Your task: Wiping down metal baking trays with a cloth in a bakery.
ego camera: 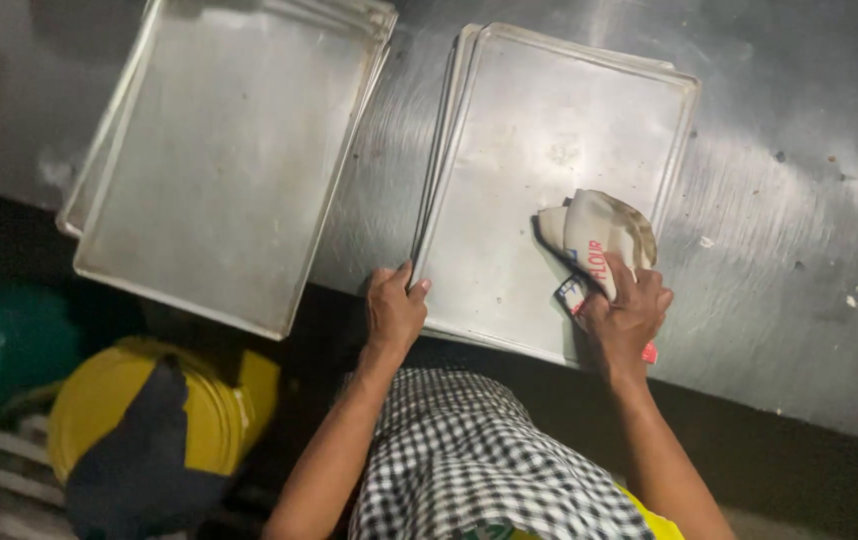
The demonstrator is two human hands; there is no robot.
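Just one view here, so nothing overlaps with a second camera. The head cam sits on the person's head and looks almost straight down past the checkered apron (469, 460) onto the steel table (789, 250). It's fairly close: the two tray stacks (219, 150) fill most of the frame. The table's near edge runs diagonally, with floor clutter at lower left.

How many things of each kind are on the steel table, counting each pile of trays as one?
Tray piles: 2, left pile, right pile
Cloth: 1, under the right hand
Total: 3
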